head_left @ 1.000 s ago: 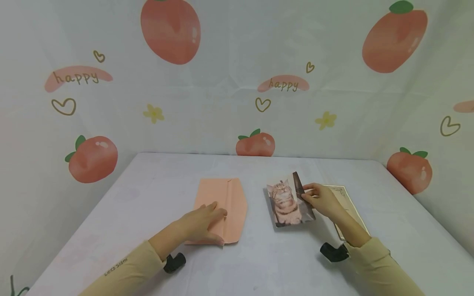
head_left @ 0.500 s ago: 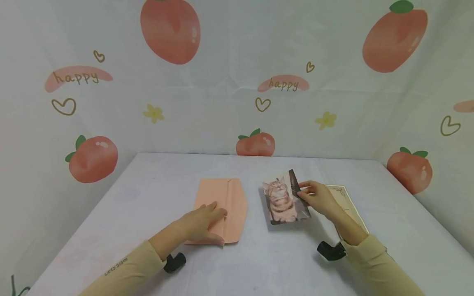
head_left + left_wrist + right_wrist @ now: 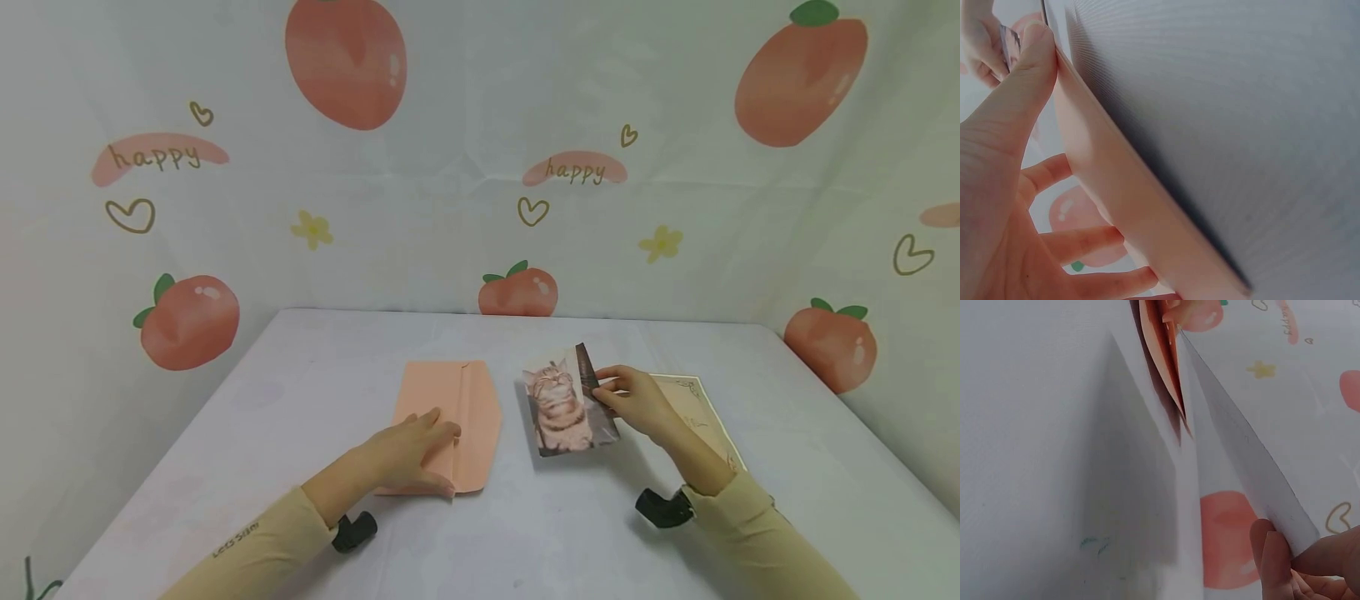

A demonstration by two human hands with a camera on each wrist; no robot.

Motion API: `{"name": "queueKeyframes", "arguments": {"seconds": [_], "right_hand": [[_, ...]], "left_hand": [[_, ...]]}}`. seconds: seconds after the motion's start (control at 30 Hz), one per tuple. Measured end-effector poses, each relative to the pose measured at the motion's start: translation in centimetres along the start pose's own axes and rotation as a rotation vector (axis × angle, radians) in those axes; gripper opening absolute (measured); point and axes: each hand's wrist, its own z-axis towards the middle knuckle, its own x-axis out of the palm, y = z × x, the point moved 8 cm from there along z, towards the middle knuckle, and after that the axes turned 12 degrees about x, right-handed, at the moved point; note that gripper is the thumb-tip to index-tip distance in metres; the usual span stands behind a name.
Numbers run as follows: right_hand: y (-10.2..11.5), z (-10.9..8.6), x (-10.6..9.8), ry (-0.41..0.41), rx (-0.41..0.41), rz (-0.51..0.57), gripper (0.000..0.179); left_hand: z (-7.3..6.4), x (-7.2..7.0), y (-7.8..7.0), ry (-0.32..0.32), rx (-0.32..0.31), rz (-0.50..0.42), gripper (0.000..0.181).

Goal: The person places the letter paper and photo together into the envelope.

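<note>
A peach envelope [image 3: 480,417] lies on the table with its flap side up, the flap opened out to the right. My left hand [image 3: 408,450] rests on it with spread fingers; in the left wrist view the thumb and fingertips [image 3: 1107,236] touch the paper. To the right, my right hand [image 3: 637,404] pinches a cat postcard [image 3: 558,408] by its right edge. The postcard is raised and tilted above the table, picture side up. Its plain white underside [image 3: 1247,450] shows in the right wrist view, pointing toward the envelope's gaping opening [image 3: 1169,369].
A cream card with a gold border [image 3: 693,400] lies behind the right wrist, partly covered by it. Black wrist devices [image 3: 663,508] sit under both cuffs. A white curtain [image 3: 420,208] with peach prints stands behind the table's far edge.
My right hand has carried the cat postcard a little to the left, toward the envelope, uncovering slightly more of the cream card. The left hand and the envelope have stayed put.
</note>
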Motion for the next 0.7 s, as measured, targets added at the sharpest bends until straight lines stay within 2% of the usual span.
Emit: {"name": "queueKeyframes", "arguments": {"seconds": [0.27,0.57,0.7], "right_hand": [[0.6,0.0,0.5,0.011,-0.004,0.001,0.035],[0.8,0.2,1.2,0.017,-0.017,0.009,0.034],[0.8,0.3,1.6,0.021,0.007,0.003,0.034]], "left_hand": [[-0.1,-0.1,-0.2,0.002,0.007,-0.007,0.071],[0.1,-0.1,-0.1,0.007,-0.013,-0.02,0.071],[0.1,0.0,0.0,0.002,-0.005,-0.021,0.071]]}}
